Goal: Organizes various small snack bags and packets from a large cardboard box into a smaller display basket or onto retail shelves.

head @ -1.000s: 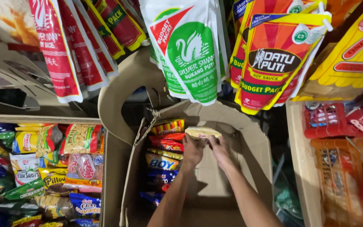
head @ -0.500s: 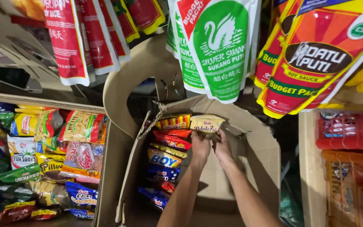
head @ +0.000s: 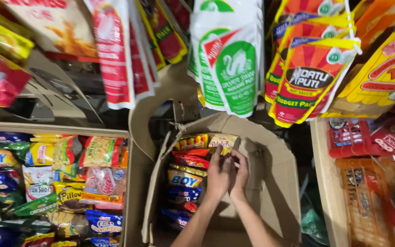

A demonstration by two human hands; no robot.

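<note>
Reaching into the open cardboard box [head: 270, 183], the left hand [head: 219, 176] and right hand [head: 240, 174] sit side by side, fingers pinched on a yellow snack packet [head: 222, 142] held at the box's 12 o'clock edge. At their 9 o'clock lies a row of snack packets [head: 186, 180]; farther off, at 12 o'clock, a white-and-green pouch [head: 229, 59] hangs overhead.

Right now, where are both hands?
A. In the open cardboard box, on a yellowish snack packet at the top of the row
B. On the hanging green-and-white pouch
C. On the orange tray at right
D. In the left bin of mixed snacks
A: the left hand and right hand are side by side inside the box, fingers at the packet atop the row.
</note>
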